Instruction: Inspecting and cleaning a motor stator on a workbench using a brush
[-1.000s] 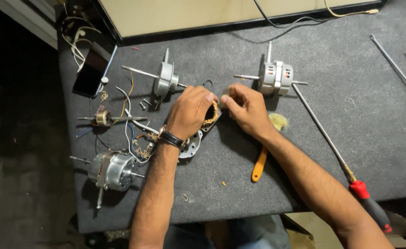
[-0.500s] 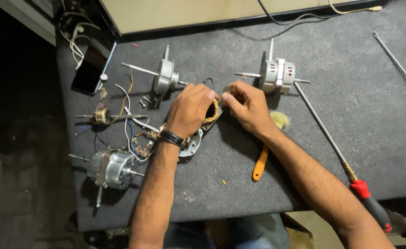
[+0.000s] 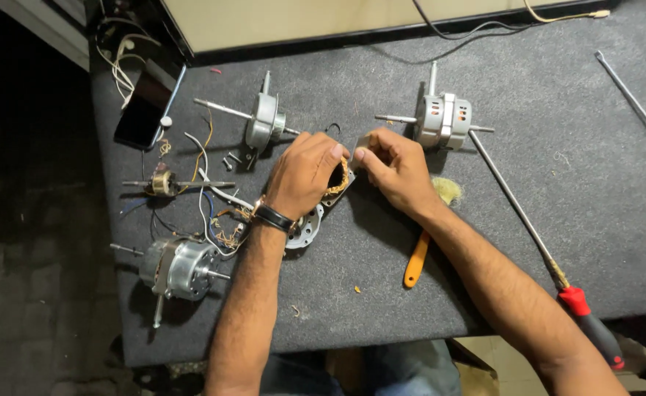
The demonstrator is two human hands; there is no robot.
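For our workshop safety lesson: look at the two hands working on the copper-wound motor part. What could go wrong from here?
1. The left hand and right hand pinch the copper winding with bare fingers; thin wire might cut skin or snap.
2. Loose screws lie near trailing wires; a sleeve or wrist could knock them off.
3. The long screwdriver lies beside the right forearm; a nudge could roll it off the table.
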